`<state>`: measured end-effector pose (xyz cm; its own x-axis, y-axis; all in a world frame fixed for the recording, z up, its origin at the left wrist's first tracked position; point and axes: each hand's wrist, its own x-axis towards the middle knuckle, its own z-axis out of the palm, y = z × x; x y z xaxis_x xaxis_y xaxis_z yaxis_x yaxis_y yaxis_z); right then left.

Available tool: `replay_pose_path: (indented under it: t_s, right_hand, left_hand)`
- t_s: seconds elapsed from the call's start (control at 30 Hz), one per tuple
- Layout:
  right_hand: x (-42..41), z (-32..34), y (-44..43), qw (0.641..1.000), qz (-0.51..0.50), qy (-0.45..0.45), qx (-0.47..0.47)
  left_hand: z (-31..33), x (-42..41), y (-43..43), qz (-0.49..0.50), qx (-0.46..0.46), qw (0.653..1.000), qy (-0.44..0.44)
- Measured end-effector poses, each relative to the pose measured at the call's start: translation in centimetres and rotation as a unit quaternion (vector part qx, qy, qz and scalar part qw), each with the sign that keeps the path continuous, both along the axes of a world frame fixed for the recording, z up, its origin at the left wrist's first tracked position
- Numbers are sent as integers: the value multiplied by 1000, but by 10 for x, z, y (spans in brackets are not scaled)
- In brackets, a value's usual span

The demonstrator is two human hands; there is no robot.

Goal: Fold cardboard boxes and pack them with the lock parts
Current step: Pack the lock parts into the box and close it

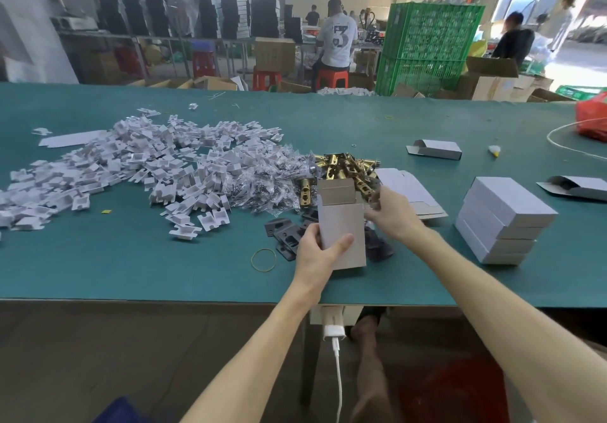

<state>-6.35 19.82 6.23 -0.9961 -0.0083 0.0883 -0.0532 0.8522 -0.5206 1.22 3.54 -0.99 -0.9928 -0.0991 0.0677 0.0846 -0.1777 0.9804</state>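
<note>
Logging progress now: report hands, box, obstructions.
Left hand grips open-topped box low. Right hand pinches its upper edge. Brass latches piled behind, nothing blocking.

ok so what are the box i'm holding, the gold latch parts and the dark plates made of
The box: thin paperboard by the look, matte white outside, raw grey-brown inside its open top flap.
The gold latch parts: metal, probably brass-plated, shiny yellow with bright glints.
The dark plates: probably metal with a matte black coating, though the flat dull look could also be plastic.
</note>
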Motion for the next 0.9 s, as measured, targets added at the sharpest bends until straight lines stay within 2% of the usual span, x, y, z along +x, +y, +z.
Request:
replay_pose_path:
  t_s: [0.13, 0.3, 0.5, 0.7, 0.8, 0.9]
  right_hand:
    - [4, -26, -3, 1000, -15, 11, -15]
    - [3, -28, -1, 997, -35, 37, -56]
    - [7, -13, 8, 990, -23, 70, -121]
    - [18, 22, 11, 966, -46, 134, -216]
    - [23, 47, 6, 953, -20, 187, -238]
    - [29, 66, -4, 948, 46, 224, -223]
  left_hand:
    - [1, 0, 0, -1, -8, 1000, 1]
    - [1, 0, 0, 0, -5, 1000, -3]
    - [1, 0, 0, -2, 2, 1000, -5]
    - [0, -1, 0, 2, -8, 1000, -1]
    - [0, -2, 0, -5, -4, 1000, -1]
    - [1, -1, 0, -8, 1, 1000, -1]
